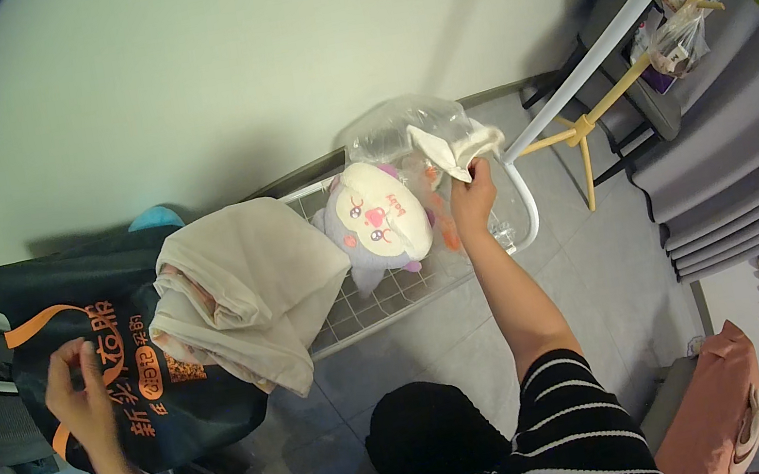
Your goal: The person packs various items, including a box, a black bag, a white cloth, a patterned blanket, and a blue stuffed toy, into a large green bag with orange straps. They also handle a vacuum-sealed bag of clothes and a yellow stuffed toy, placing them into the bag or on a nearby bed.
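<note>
My right hand [474,198] is closed on a piece of white cloth [457,149], lifted by one edge at the right end of a white wire rack [409,299]. Behind the cloth lies a clear plastic bag [397,124]. A plush toy [374,216] with a pale animal face and purple trim rests on the rack beside it. Over the dark bag [62,279] with orange handles and print hovers my left hand [79,395], its fingers loosely curled and apart, nothing seen in them. A crumpled beige cloth [258,275] covers the bag's right side and the rack's left end.
A white rail [605,36] slants up from the rack's right end. Beyond it stand a wooden coat stand [582,126] with hanging bags and a dark chair [634,71]. Grey curtains [733,174] hang at the right, above a pink cloth item [720,412].
</note>
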A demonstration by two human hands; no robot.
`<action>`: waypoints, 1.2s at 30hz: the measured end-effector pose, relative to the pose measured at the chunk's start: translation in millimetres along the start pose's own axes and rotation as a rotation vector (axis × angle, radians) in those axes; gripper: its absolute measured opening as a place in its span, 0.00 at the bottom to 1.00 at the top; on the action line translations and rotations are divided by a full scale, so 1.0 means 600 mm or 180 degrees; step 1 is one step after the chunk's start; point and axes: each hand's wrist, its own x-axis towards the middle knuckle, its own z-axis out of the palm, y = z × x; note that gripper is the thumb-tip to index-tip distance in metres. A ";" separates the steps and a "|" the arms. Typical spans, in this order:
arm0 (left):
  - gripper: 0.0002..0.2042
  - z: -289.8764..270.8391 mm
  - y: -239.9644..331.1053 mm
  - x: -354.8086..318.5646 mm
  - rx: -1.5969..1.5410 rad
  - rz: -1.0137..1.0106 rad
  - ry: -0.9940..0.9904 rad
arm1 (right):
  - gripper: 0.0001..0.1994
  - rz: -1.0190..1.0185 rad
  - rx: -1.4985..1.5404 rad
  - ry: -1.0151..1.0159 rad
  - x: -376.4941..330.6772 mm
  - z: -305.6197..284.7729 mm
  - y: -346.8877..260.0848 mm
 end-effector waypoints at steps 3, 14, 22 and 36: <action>0.06 0.066 0.105 -0.046 -0.1711 -0.0449 -0.1010 | 0.08 -0.1299 0.0282 -0.0063 -0.035 -0.016 -0.052; 0.14 0.271 0.192 -0.077 -0.6644 -0.2853 -0.1340 | 0.21 -0.3862 0.0034 -0.1522 -0.234 -0.021 -0.231; 0.16 0.221 0.153 -0.077 -0.6789 -0.2770 -0.1517 | 0.16 -0.1902 0.1256 -0.1739 -0.210 -0.009 -0.271; 0.16 0.146 0.118 -0.048 -0.5942 -0.3198 -0.0101 | 0.11 0.0464 0.0914 -0.5324 -0.238 -0.023 -0.273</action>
